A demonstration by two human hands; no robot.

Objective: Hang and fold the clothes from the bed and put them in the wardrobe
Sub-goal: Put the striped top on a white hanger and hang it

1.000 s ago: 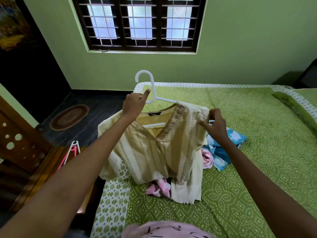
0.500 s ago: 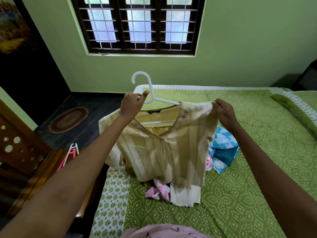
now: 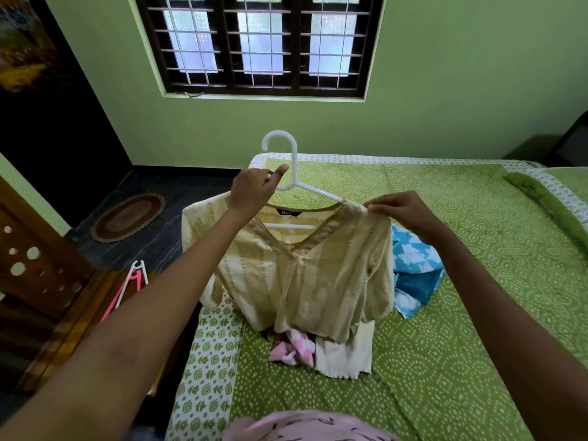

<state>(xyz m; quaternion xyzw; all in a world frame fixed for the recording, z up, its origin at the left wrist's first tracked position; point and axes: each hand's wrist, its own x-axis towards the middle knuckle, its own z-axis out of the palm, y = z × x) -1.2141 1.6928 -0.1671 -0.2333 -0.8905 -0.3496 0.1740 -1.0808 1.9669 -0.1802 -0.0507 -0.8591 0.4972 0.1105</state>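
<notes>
So the big change: a second ago our right hand [image 3: 404,214] was down at the front of the cream top [image 3: 305,275], which drooped off the right arm of the white hanger [image 3: 291,173]. Now that hand is pinching the right shoulder seam and has pulled it up and out along the hanger arm, so the shoulder sits nearly level. Our left hand [image 3: 254,192] hasn't budged, fingers curled round the hanger just below the hook.

What that means, we reckon: this top is almost properly hung, and after a final tug it should be ready for the wardrobe.

The top itself is pale cream-gold with vertical stripes, a V neck with trim, and a small black label at the back of the collar. It hangs in the air over the near left corner of the bed [image 3: 477,281], its hem brushing the pile below. Looks thin and floppy, so it'll probably slide off easily.

Still waiting on the bed: a pink-and-white piece [image 3: 291,348] under the hem and a blue-and-white cloth [image 3: 413,268] just to the right.
</notes>
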